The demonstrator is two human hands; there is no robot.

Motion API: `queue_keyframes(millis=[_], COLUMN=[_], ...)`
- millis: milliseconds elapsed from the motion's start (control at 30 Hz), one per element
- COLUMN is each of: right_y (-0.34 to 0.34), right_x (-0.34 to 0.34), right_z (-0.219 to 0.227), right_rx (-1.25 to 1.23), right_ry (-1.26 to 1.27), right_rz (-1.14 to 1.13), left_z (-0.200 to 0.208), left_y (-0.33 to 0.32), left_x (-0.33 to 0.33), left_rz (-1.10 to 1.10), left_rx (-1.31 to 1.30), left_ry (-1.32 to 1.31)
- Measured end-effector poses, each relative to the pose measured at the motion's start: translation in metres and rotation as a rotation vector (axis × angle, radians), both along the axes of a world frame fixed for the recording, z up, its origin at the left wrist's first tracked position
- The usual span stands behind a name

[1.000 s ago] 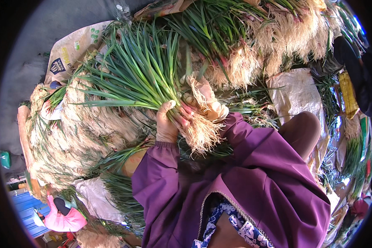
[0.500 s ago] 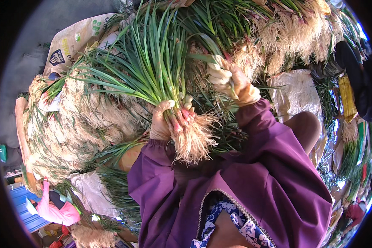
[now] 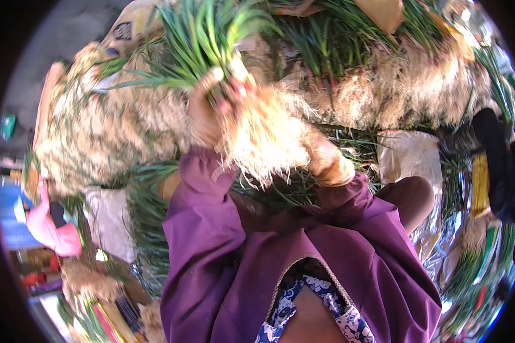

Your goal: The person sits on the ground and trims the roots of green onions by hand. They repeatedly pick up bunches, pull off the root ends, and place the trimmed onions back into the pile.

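Observation:
My gloved left hand (image 3: 205,111) is closed around the lower stems of a bunch of spring onions (image 3: 260,128). Its green leaves fan out toward the far side, and its pale, stringy roots hang toward me, bright and smeared by motion. Beside these roots is my gloved right hand (image 3: 329,160); its fingers are hidden behind them or blurred, so I cannot tell whether they hold anything. Both arms are in loose purple sleeves.
A long heap of rooted spring onions (image 3: 114,123) lies at the left, another pile (image 3: 406,86) at the far right. A pale sack (image 3: 409,157) lies right of my right hand. A person in pink (image 3: 54,228) is at the lower left.
The bunch in my left hand has risen toward the far side. My right hand has come down from the far pile to beside the roots. The whole view has shifted.

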State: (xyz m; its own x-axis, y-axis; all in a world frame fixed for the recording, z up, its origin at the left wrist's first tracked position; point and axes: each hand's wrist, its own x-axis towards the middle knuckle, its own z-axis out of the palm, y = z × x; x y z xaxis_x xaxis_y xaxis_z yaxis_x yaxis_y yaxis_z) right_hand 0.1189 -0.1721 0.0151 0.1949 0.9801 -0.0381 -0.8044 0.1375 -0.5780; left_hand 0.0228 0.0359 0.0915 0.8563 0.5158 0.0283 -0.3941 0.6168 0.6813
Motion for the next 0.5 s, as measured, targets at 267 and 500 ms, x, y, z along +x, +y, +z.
queue_keyframes(millis=[267,500], right_y=[-0.036,-0.040], right_x=[0.032,0.044], right_z=[-0.043,-0.128], right_rx=[-0.293,-0.563], right_ry=[-0.694,-1.694], right_rz=[-0.099,0.214], left_z=[0.103,0.089], left_y=[0.032,0.051], left_x=[-0.091,-0.325], left_rz=[0.569,0.893], left_rx=[0.527,0.436], left_ry=[-0.280,0.157])
